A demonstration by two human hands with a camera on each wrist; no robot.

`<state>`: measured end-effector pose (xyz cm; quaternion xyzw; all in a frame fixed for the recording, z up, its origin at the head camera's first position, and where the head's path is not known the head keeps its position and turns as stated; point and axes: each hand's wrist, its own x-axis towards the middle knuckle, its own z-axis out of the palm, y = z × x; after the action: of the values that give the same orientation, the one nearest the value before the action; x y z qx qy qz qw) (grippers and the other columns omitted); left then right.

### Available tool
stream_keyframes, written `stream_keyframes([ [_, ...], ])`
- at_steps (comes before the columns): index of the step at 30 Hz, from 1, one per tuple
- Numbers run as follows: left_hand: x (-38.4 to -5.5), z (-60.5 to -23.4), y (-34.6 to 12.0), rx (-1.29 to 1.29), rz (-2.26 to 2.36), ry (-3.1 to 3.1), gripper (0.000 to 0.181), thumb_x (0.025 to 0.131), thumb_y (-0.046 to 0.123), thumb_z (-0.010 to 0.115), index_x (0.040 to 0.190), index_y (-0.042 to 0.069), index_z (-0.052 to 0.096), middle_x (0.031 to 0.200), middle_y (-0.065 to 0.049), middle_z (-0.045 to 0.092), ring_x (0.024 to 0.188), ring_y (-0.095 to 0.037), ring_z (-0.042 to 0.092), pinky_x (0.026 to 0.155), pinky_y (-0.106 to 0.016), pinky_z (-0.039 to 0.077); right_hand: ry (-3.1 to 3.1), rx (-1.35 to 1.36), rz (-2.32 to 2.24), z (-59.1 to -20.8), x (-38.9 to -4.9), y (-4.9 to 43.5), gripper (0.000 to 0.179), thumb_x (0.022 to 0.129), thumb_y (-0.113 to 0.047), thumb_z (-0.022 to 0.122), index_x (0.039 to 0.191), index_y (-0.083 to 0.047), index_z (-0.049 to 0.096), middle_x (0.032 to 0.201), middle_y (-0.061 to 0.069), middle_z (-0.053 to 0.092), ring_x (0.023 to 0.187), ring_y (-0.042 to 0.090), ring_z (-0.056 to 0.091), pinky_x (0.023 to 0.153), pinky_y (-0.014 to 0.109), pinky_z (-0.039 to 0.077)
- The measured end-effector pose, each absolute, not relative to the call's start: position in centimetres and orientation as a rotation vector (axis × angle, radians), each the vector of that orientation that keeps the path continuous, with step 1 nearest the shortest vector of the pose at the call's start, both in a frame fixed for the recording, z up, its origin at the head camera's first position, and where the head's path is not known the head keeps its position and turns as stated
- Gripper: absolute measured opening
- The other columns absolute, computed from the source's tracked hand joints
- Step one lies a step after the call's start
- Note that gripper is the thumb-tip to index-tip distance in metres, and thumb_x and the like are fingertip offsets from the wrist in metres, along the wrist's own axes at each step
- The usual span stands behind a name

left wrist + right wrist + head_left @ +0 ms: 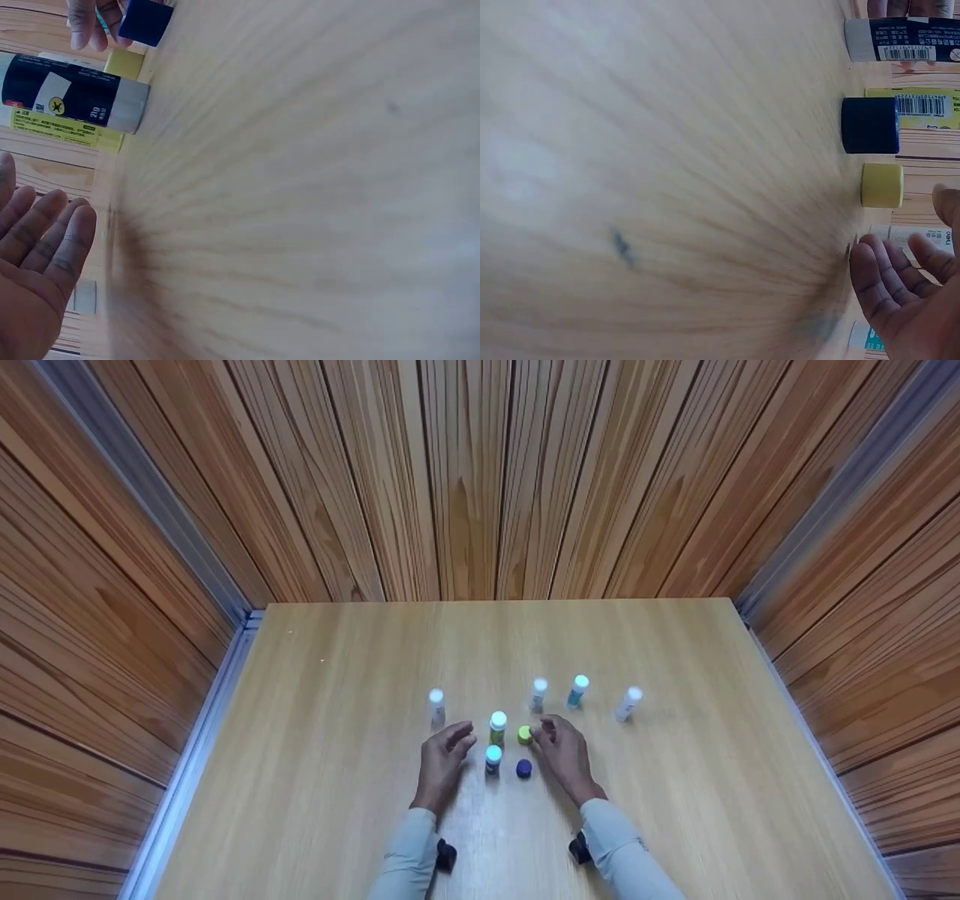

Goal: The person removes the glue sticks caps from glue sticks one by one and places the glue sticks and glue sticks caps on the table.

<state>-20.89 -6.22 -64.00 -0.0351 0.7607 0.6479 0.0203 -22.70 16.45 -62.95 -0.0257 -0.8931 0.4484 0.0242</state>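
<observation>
Left hand [441,761] relaxed, fingers [73,247] extended — we see a dark-labelled tube [492,763] to its right; right hand [564,754] loosely curved, ungripping — yellow-green cap [524,735] just to its left.

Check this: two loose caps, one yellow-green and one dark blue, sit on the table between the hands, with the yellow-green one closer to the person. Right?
No, the order is swapped: the dark blue cap is the closer one and the yellow-green cap the farther, per the head view. Rest holds: both between left hand and right hand.
</observation>
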Motion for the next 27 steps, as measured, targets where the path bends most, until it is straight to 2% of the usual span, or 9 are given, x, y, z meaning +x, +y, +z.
stream_keyframes([
  [6, -21.5, -63.5, -6.0, -0.107, 2.073, 2.323, 0.039, 0.098, 0.032, 0.055, 0.13, 0.011, 0.059, 0.131, -0.006, 0.06, 0.121, -0.022, 0.055, 0.098, -0.037, 0.047, -2.721, -0.158, 1.384, -62.3, -23.3, 16.0, 0.037, 0.094, -0.018, 0.063, 0.126, -0.001, 0.057, 0.12, 0.016, 0.064, 0.105, 0.027, 0.064, 0.09, 0.043, 0.052],
  [14, -22.2, -63.5, -5.6, -0.099, 2.179, 2.185, 0.043, 0.102, 0.031, 0.046, 0.137, 0.006, 0.051, 0.137, -0.012, 0.054, 0.126, -0.025, 0.052, 0.106, -0.038, 0.04, -2.721, -0.252, 1.458, -62.2, -24.3, 15.7, 0.055, 0.093, -0.018, 0.063, 0.14, 0.001, 0.043, 0.136, 0.022, 0.052, 0.12, 0.035, 0.054, 0.101, 0.044, 0.045],
  [18, -22.7, -63.3, -5.3, -0.135, 2.15, 2.112, 0.044, 0.102, 0.037, 0.044, 0.139, 0.013, 0.05, 0.142, -0.005, 0.05, 0.131, -0.02, 0.046, 0.109, -0.037, 0.036, -2.718, -0.289, 1.514, -62.0, -24.7, 15.7, 0.059, 0.094, -0.019, 0.062, 0.144, 0.001, 0.038, 0.139, 0.023, 0.048, 0.123, 0.035, 0.052, 0.103, 0.045, 0.042],
  [27, -23.8, -63.2, -5.1, -0.124, 2.132, 2.07, 0.048, 0.102, 0.043, 0.042, 0.14, 0.016, 0.049, 0.144, -0.001, 0.049, 0.135, -0.019, 0.04, 0.112, -0.039, 0.031, -2.707, -0.334, 1.662, -61.9, -25.4, 15.6, 0.062, 0.097, -0.024, 0.058, 0.149, -0.005, 0.029, 0.148, 0.02, 0.039, 0.132, 0.033, 0.043, 0.106, 0.044, 0.039],
])
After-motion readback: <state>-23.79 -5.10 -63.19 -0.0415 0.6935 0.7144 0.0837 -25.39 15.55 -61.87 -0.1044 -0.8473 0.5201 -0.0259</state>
